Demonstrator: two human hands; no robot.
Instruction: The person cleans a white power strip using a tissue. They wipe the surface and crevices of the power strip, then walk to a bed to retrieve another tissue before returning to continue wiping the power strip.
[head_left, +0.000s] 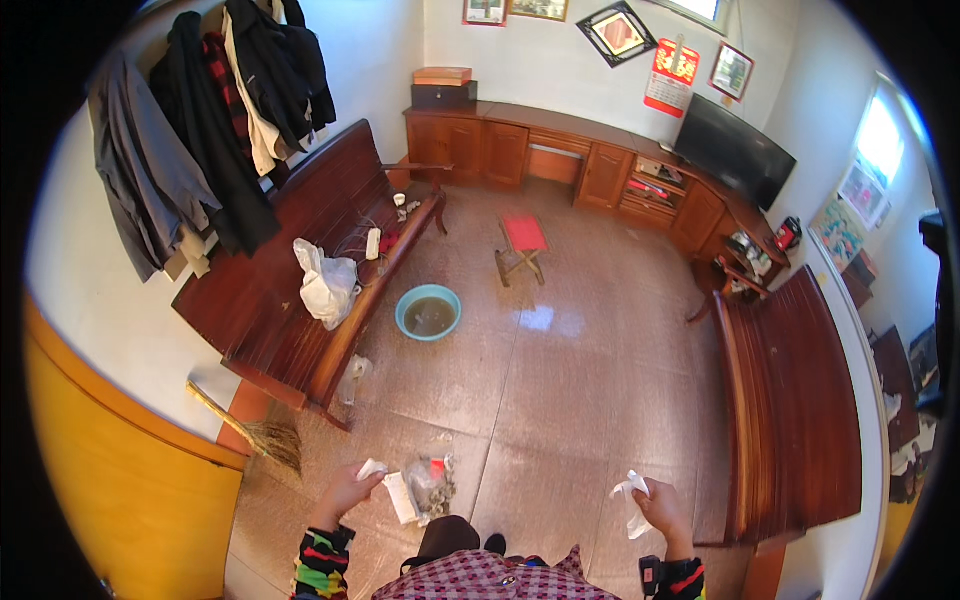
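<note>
My left hand (343, 495) pinches a crumpled piece of white tissue (371, 470) at the lower left. On the right, my right hand (664, 507) grips another white tissue (637, 517), whose ends hang loose below and beside the fingers. The hands are wide apart, both in front of my body. On the floor just beyond my feet lies a heap of swept debris (448, 491). Among it are a white box-like piece (400, 498), clear plastic (426, 484) and a small red scrap (437, 469).
A straw broom (274, 442) leans by the yellow door (127, 480). A blue basin (428, 337) of murky water stands near the left wooden bench (262, 330), which bears a white plastic bag (327, 285). A red-topped folding stool (525, 234) is farther off. Another bench (795, 420) lines the right.
</note>
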